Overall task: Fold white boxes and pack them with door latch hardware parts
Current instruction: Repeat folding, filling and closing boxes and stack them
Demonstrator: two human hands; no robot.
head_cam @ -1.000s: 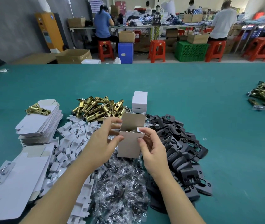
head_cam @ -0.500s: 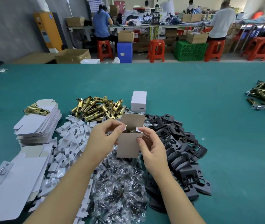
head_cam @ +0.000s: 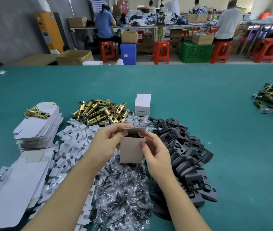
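Beyond the green table (head_cam: 199, 100) lies a busy workshop floor. A person in a blue shirt (head_cam: 103, 24) sits on a red stool (head_cam: 107, 51) at a long workbench (head_cam: 149, 27) piled with clutter. Further right, a person in a white shirt (head_cam: 227, 25) sits at the same bench. More red stools (head_cam: 160, 50) stand along the aisle — one beside a blue bin (head_cam: 128, 53), another near a green crate (head_cam: 196, 51). Brown cartons (head_cam: 74, 57) rest on the floor at left, close to an orange cabinet (head_cam: 48, 30) against the grey wall (head_cam: 7, 27).
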